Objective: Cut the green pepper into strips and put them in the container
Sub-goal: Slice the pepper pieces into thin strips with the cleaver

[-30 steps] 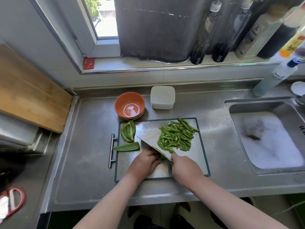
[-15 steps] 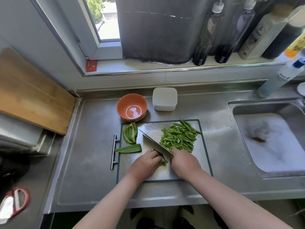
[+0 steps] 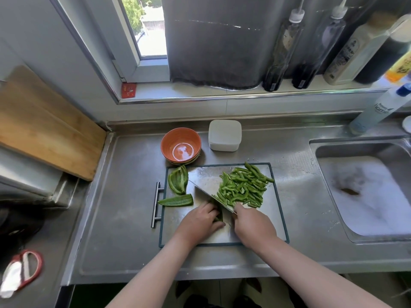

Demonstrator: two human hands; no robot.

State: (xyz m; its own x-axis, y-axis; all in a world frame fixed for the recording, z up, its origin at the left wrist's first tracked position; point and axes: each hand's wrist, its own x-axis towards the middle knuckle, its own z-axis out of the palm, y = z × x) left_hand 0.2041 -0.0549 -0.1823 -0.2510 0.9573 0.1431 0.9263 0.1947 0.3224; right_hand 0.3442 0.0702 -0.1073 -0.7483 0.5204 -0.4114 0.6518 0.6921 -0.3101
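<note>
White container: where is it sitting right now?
In the head view, the white container stands on the steel counter behind the cutting board, just right of the orange bowl and left of the sink.

On my feed I count one left hand, one right hand, one knife, one steel board, one wooden board, three pepper pieces, one heap of strips, one container, one sink, six bottles.

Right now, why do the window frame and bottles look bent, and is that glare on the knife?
Head view: the wide-angle lens bows the window frame and tilts the bottles near the edges; daylight glares off the cleaver and steel cutting board.
</note>
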